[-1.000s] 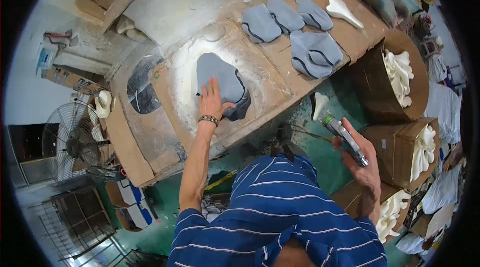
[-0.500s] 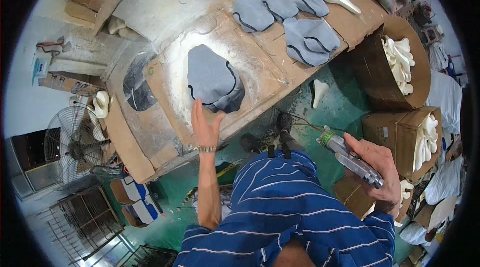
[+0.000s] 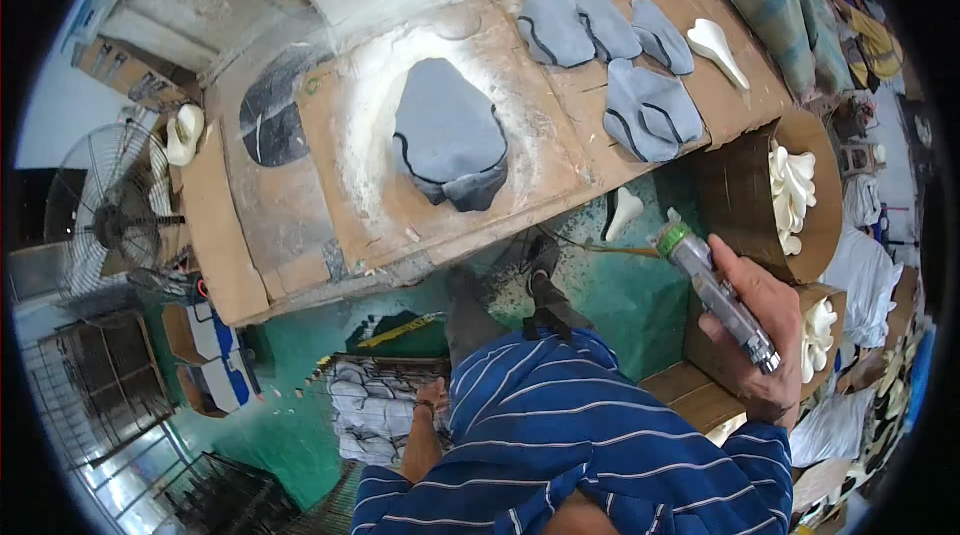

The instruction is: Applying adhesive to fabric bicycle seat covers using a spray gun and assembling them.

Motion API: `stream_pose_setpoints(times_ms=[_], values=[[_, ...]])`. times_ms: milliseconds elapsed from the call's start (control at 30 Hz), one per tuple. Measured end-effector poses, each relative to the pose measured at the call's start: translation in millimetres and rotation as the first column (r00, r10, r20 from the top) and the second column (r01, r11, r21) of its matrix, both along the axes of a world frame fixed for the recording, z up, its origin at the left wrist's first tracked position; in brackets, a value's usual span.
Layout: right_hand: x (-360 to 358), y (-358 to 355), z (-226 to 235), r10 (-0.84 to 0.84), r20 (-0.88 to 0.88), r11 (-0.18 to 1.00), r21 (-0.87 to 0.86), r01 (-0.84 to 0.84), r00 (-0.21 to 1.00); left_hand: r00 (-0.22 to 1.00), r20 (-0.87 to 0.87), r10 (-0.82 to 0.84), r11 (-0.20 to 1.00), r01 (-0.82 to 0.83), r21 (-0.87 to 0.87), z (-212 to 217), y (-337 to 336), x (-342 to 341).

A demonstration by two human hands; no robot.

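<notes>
My right hand (image 3: 768,323) grips a slim grey spray can with a green cap (image 3: 712,292), held tilted beside my right side above the green floor. My left hand (image 3: 431,397) hangs low by my left hip, at the edge of a stack of grey fabric pieces (image 3: 372,407) on the floor; its fingers are mostly hidden by my striped shirt. One grey shoe-upper piece (image 3: 447,138) lies flat on the powder-dusted cardboard (image 3: 350,125) of the workbench, apart from both hands.
Several more grey pieces (image 3: 600,35) and a white shoe last (image 3: 715,45) lie at the bench's far right. Cardboard boxes of white lasts (image 3: 790,190) stand to my right. A floor fan (image 3: 105,215) stands at left. Another white last (image 3: 625,210) lies on the floor.
My left hand has left the grey piece on the bench and dropped down to the stack by my hip. My right hand has kept the can, bringing it slightly closer.
</notes>
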State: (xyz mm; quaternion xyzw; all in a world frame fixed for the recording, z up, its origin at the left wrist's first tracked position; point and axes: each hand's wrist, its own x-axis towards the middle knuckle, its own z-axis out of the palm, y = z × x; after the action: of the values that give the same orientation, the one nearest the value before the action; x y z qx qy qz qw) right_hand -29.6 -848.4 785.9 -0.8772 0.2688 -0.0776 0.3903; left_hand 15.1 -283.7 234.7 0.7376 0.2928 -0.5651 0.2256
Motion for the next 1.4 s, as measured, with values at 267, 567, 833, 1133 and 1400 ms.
stream_pose_setpoints(times_ms=[267,567,833,1133,1400], values=[[69,96,36,0.137,-0.065,0.986,-0.082,-0.142,0.988,0.654,0.591,-0.472,0.7,0.686,-0.199,-46,45,68],[116,187,52,0.147,-0.107,0.952,-0.256,-0.17,0.983,0.822,0.274,0.499,0.787,-0.298,-0.54,-51,68,199],[133,245,75,0.111,-0.175,0.936,-0.313,-0.162,0.978,0.893,0.057,0.447,0.857,-0.409,-0.313,-73,110,155],[110,283,83,0.201,-0.225,0.881,-0.384,-0.276,0.953,0.904,-0.023,0.426,0.884,-0.422,-0.203,-84,134,131],[74,289,88,0.198,-0.237,0.885,-0.373,-0.277,0.951,0.922,0.108,0.372,0.873,-0.309,-0.378,-87,83,177]])
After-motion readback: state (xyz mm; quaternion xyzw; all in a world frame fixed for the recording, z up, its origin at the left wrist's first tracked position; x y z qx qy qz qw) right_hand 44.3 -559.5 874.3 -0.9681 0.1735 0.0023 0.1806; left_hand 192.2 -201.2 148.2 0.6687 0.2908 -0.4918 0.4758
